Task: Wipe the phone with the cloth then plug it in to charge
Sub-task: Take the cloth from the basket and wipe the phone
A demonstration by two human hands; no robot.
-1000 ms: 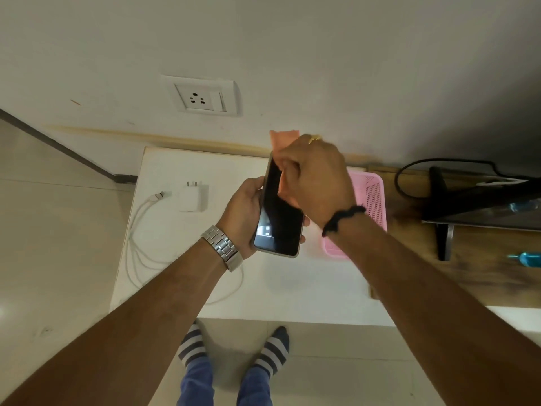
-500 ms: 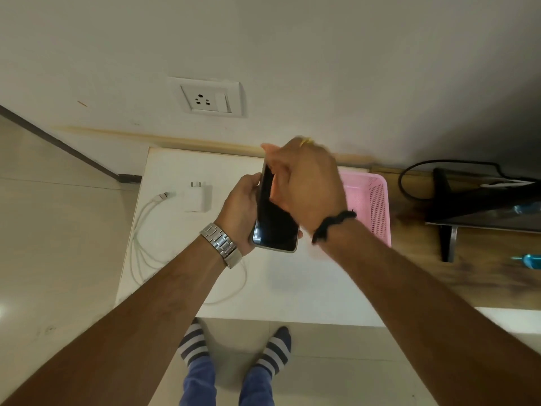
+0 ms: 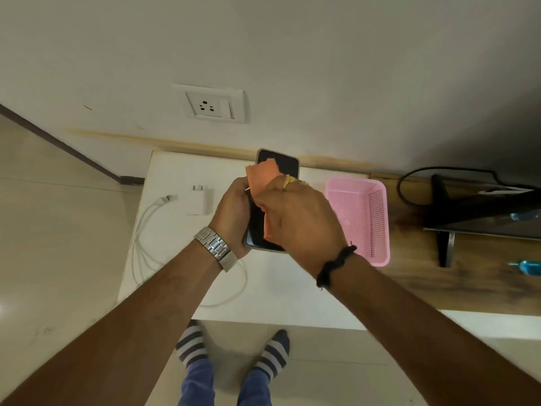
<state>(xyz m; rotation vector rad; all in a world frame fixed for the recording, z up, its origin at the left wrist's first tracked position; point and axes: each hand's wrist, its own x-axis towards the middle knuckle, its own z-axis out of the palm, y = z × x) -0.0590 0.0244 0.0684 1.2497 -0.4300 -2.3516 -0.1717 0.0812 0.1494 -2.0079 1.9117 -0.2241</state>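
Since the earlier frame, the cloth has shifted up the screen, exposing the phone's far end. The left hand is closed around the phone's left edge, holding it above the white table. The right hand pinches the cloth flat against the screen. Beyond lie the charger, cable and wall socket
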